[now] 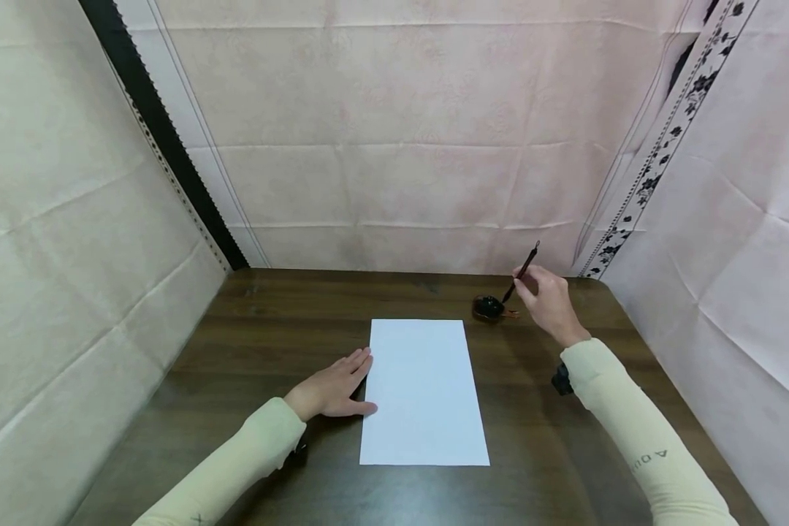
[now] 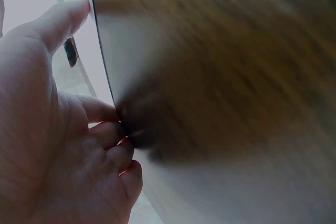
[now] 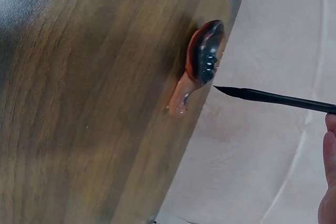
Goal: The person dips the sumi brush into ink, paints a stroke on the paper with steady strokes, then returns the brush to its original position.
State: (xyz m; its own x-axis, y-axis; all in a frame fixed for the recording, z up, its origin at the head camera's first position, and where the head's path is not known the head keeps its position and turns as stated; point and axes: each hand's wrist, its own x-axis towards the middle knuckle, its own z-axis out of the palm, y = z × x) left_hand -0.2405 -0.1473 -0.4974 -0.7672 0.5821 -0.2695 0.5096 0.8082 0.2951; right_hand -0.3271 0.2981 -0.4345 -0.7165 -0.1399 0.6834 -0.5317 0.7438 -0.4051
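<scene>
A blank white sheet of paper (image 1: 426, 394) lies on the wooden table. Against its left edge rests my left hand (image 1: 332, 387), fingers extended, with the fingertips and thumb touching the paper's margin. My right hand (image 1: 549, 302) pinches a dark ink brush (image 1: 532, 255), which slants down to the left. Below the brush is a small ink dish (image 1: 488, 307) holding black liquid. In the right wrist view, the dish (image 3: 203, 53) shows an orange-brown rim and handle, and the pointed black bristles of the brush (image 3: 278, 98) appear beside it.
The brown wooden table (image 1: 289, 329) reaches back to a pale hanging cloth (image 1: 401, 146). More cloth (image 1: 730, 292) with a dark floral border hangs at the right, and another sheet of cloth (image 1: 72, 219) at the left. Dark wrist-worn devices sit under both sleeves.
</scene>
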